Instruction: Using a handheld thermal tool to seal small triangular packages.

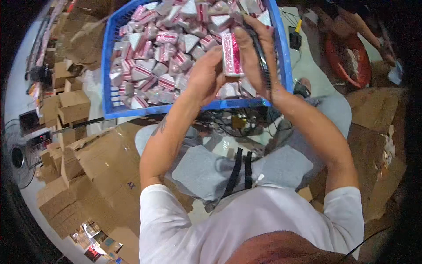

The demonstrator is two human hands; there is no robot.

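Note:
My left hand (pixel 205 75) is closed on a small pink and white block (pixel 228 55), gripping it by its left side above the crate. It looks like a cake-slice-shaped piece with a shiny pink side. Across my right hand (pixel 252 50) lies a slim black tool (pixel 260 53) with a ribbed, cord-like end running toward the wrist; its exact kind I cannot tell. The fingers of that hand are bent around it, close against the block's right side. Below both hands, a blue plastic crate (pixel 149 111) holds many similar wrapped pink and white wedges (pixel 166 57).
Cardboard boxes (pixel 74 105) and flattened cardboard (pixel 110 163) spread along the left. Cables and a small yellow part (pixel 238 121) lie beyond my knees. A red basin (pixel 347 61) stands at the far right, beside another person's arm (pixel 367 35). More cardboard (pixel 373 110) lies at right.

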